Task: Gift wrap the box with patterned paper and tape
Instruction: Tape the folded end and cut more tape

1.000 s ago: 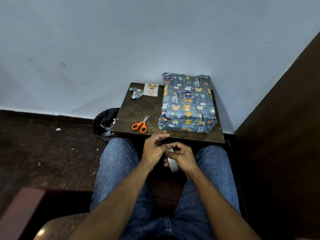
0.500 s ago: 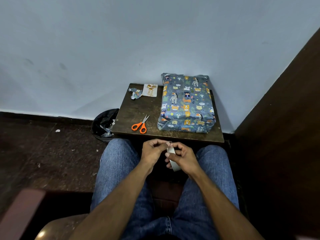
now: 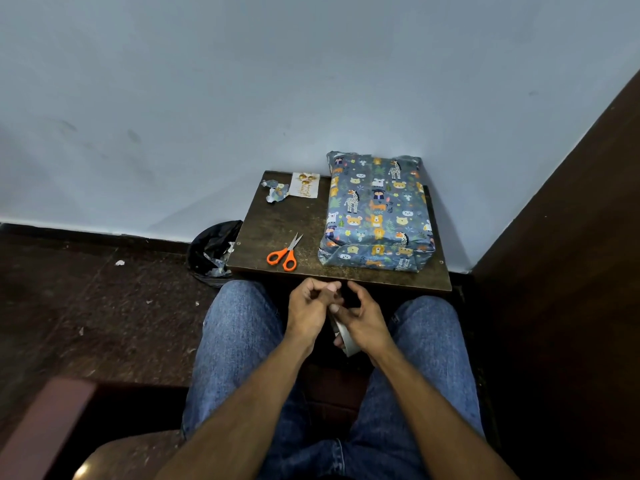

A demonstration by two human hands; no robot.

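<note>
Blue animal-print paper already around the flat rectangular box [image 3: 377, 211], at the upper right of the small dark wooden bench [image 3: 277, 226], far edge against the pale wall. Both hands low in mid-frame, over the gap between denim knees, just below the bench's near edge. Right hand [image 3: 363, 318] curled round a greyish roll of tape [image 3: 341, 336], mostly covered by the palm. Left hand [image 3: 308, 306] with fingers bent, thumb and fingertips closing toward the right hand's fingers, apparently picking at the tape's free end.

Likely step: pulling off a strip. Best done with the roll held firm, the end lifted with a nail, then drawn out straight to avoid twisting or sticking to itself.

Orange-handled scissors [image 3: 285, 256] left of the box, within reach for cutting.

Hard to make out: the tape end itself, and any strip between the fingers. Box seams on the underside and far end hidden.
</note>
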